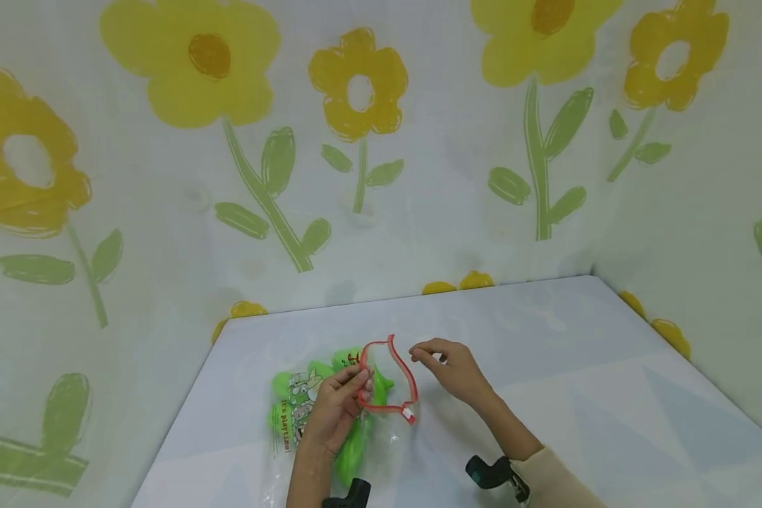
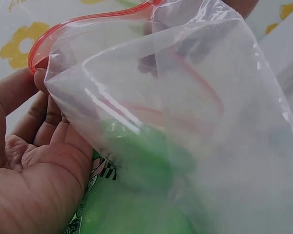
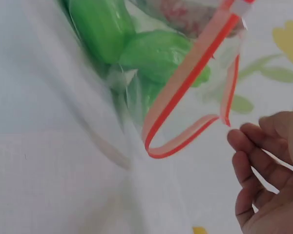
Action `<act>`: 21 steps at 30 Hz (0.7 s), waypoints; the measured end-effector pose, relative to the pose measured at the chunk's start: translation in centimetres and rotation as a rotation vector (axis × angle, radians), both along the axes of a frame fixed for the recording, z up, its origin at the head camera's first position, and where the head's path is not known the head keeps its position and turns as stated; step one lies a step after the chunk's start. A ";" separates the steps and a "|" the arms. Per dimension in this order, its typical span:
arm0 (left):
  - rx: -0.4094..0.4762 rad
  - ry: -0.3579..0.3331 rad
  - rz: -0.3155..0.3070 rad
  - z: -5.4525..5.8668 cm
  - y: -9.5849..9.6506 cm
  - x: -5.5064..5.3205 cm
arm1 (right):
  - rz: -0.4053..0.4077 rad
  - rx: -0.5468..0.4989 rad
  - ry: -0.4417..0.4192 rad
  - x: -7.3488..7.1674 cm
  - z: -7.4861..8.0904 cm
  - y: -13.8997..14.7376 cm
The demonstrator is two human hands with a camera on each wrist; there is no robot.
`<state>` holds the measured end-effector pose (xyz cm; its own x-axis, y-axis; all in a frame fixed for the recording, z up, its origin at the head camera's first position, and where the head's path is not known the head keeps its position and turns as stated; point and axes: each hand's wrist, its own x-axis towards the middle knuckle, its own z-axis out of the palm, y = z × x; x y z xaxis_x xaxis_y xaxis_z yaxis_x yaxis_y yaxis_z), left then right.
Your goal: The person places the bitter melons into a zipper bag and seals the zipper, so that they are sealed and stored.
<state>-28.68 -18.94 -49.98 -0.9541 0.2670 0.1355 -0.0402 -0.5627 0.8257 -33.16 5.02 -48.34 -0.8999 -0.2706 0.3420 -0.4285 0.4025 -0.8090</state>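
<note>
L hand (image 1: 333, 413) had thumb + fingers pinched on the rim of a clear plastic bag (image 1: 387, 441), lying at the near side of the tbl, approx. left of ctr. Film thin, glossy, creased, w/ bright highlights along the folds. Mouth gaped in a wavy loop, edged by a flexible red zip strip (image 1: 411, 381); small white slider (image 1: 408, 413) sat at its near R corner. Bag front printed: cartoon figs + "It's playtime!" text. Inside: smooth, rounded green items (image 1: 353, 451), some bulbous, one longish; exact count/ID unclear thru film.

R hand (image 1: 452, 368) was just beside the mouth, R side, fingers loosely bent, holding nothing, small gap to the strip.

Tbl (image 1: 578, 367) flat, pale, faint bluish triangles. Backdrop (image 1: 419, 176) behind: whitish, big yellow flwrs, green stems. Beige sleeve (image 1: 549, 480) on R arm; black wrist mounts (image 1: 489, 471) on both.

In the way: L hand hid part of bag + print from head cam; in L wrist view, hazy film blurred the green stuff.
</note>
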 end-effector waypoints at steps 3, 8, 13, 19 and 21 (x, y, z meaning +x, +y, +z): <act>0.006 -0.007 -0.020 0.1 0.0 0.0 | -0.060 -0.074 -0.045 -0.7 -0.4 0.1; 0.006 -0.024 -0.036 -0.1 0.2 0.0 | -0.095 -0.147 -0.132 -1.7 -1.1 -0.8; -0.005 -0.044 -0.039 -0.3 0.4 0.1 | -0.133 -0.143 -0.228 -2.8 -1.4 -2.2; -0.042 -0.034 -0.028 0.0 0.2 0.1 | -0.127 -0.127 -0.269 -3.9 -1.1 -3.1; -0.052 -0.029 -0.031 0.2 0.2 0.0 | -0.116 -0.134 -0.273 -4.2 -1.0 -3.2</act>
